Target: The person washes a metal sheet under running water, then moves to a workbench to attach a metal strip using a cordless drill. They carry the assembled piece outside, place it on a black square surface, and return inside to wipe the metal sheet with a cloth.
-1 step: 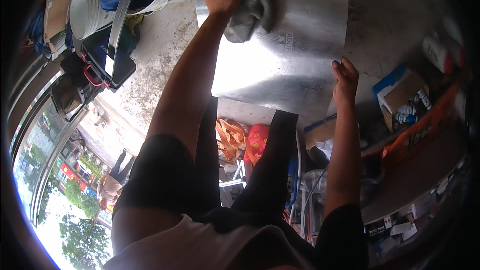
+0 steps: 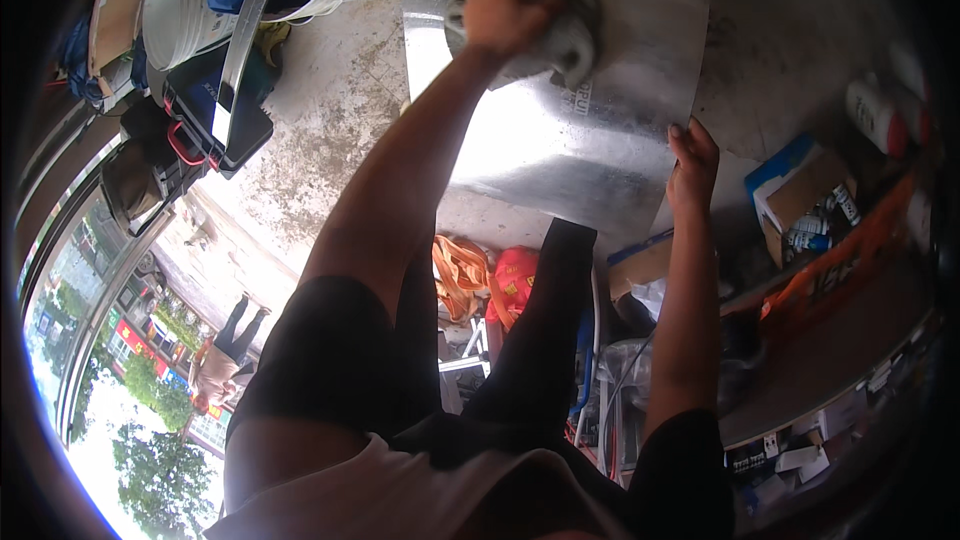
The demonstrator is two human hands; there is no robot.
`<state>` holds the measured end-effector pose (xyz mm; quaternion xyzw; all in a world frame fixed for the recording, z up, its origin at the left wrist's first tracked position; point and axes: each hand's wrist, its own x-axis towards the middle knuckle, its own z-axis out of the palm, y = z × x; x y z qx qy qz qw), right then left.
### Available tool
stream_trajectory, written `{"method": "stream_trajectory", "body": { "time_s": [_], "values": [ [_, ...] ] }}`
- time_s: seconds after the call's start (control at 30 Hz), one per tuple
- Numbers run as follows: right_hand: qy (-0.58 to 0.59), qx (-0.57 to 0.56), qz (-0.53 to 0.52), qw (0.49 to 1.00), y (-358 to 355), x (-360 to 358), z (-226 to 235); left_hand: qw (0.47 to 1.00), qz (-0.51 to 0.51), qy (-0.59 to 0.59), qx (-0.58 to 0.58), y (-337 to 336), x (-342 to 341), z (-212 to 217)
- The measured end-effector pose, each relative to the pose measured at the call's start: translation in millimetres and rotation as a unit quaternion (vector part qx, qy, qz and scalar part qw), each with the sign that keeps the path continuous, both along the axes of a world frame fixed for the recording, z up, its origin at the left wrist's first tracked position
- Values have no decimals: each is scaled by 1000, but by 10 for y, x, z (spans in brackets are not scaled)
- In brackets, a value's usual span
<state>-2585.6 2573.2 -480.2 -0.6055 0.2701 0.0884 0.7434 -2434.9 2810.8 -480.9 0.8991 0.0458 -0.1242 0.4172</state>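
Note:
A thin, shiny metal sheet [image 2: 610, 175] hangs in front of me, its lower left part bright with glare. My left hand [image 2: 512, 15] is closed on a bunched grey cloth [image 2: 572, 40] and presses it against the sheet's upper part. Some of the cloth is hidden under that hand. At the sheet's right edge, my right hand [image 2: 692, 155] pinches the metal between thumb and curled fingers. Faint printed lettering on the sheet is partly covered by the cloth.
White buckets [image 2: 180, 15] and a black case [image 2: 228, 115] with a red handle are at the left. A box [image 2: 800, 195] of spray cans sits at right. Orange straps [image 2: 458, 275] and a red bag [image 2: 515, 275] lie below the sheet. Outside, a person [image 2: 215, 365] is visible.
My left hand and the cloth have slid to the right across the sheet, covering more of the lettering. The sheet has shifted slightly; my right hand keeps its grip on the edge.

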Motion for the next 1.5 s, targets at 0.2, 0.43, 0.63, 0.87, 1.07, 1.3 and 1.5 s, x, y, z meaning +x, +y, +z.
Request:
{"method": "stream_trajectory", "body": {
  "time_s": [0.2,0.43,0.63,0.87,1.07,1.3,1.5],
  "values": [
    [120,41,-149,981,392,115,199,959,-275,-63,-6,-481,-1307,406],
    [53,8,-156,986,232,-192,-213,961,-74,-51,262,700,440,-218],
    [87,73,-192,975,78,-325,-388,962,-213,-22,169,690,672,-328],
    [85,274,-143,947,190,-9,-339,970,-239,-43,-19,-190,-1634,420],
    [150,72,-203,965,138,-179,-446,975,-17,9,222,1194,-717,-197],
    [190,194,-169,947,394,-298,-321,982,83,73,156,1296,-982,-310],
    [208,93,-16,974,614,-126,-114,968,-181,138,-102,-43,-2256,682]
  ]
}}
